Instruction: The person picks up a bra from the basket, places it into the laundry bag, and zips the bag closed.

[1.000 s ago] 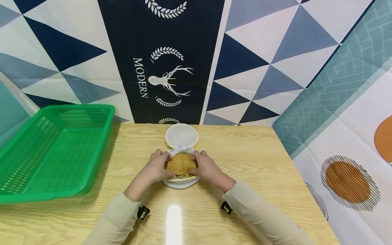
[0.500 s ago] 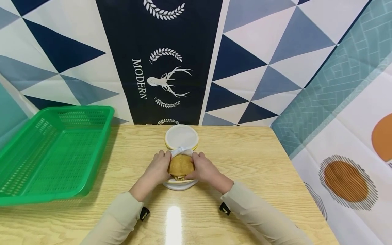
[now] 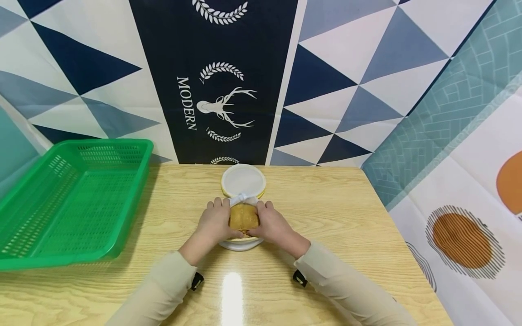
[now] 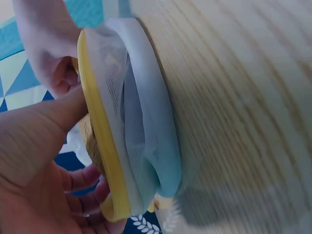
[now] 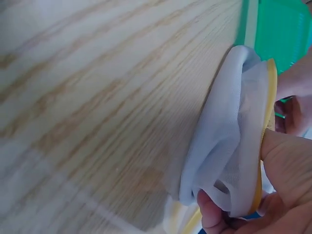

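A tan, folded padded garment (image 3: 244,217) sits in the opening of a round white mesh laundry bag (image 3: 241,246) at the table's middle. The bag's yellow-edged rim (image 4: 105,136) stands up around it in the left wrist view. From the left side, my left hand (image 3: 216,220) grips the garment, thumb reaching over the near rim. My right hand (image 3: 274,222) holds its right side with the thumb over the rim; some fingertips show beside the mesh in the right wrist view. Behind the hands lies the bag's round lid (image 3: 244,180). The garment's underside is hidden.
A green plastic basket (image 3: 116,235) stands at the left of the wooden table (image 3: 326,203). Patterned cloth (image 3: 228,149) hangs behind the table's back edge, and more covers the right side.
Both hands have drawn closer together, the left one moving right. The garment between them looks narrower and more bunched, and its front layers are now mostly covered by the thumbs.
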{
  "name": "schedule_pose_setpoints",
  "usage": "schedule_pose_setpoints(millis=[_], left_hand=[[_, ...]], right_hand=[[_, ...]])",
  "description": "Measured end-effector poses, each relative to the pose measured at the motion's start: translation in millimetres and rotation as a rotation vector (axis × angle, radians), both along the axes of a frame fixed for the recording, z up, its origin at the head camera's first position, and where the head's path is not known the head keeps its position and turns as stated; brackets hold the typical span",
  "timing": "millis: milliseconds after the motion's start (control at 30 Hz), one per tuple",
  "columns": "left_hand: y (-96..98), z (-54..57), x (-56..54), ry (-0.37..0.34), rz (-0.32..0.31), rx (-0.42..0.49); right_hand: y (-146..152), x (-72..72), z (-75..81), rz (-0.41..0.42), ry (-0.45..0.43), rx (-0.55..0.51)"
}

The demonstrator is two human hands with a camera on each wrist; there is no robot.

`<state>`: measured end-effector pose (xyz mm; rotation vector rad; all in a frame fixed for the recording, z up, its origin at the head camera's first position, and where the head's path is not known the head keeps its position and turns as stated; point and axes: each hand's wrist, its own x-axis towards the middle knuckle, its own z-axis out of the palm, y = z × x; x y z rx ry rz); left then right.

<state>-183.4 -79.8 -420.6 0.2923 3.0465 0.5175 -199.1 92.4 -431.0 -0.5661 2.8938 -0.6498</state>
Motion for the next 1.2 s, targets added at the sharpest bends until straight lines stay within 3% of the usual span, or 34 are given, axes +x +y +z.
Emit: schedule_pose_setpoints(millis=[233, 400, 500, 667, 900, 1000, 1200], left_hand=[[6.4, -2.1, -1.0, 0.032, 0.054, -0.06], [5.7, -2.4, 0.1, 0.025, 0.061, -0.074], [1.6, 0.0, -0.2, -0.019, 0.022, -0.028], [-8.5, 9.6, -3.4, -0.158, -0.016, 0.105], [-3.1, 8.3, -3.5, -0.108, 0.026, 0.043], [-1.0, 7.5, -3.3, -0.113, 0.046, 0.037], [-0.6, 6.0, -3.8, -0.11, 0.058, 0.027]], right_hand=[[4.6, -1.2, 12.5, 0.022, -0.124, -0.052], [4.3, -3.1, 14.4, 0.017, -0.114, -0.069], [2.7, -3.5, 11.3, 0.003, -0.089, -0.075], [0.7, -3.6, 7.8, -0.033, -0.055, -0.064], [1.8, -3.3, 9.8, -0.042, -0.076, -0.052], [8.3, -5.4, 13.6, -0.017, -0.109, -0.07], [19.5, -12.7, 21.4, -0.049, -0.181, -0.105]])
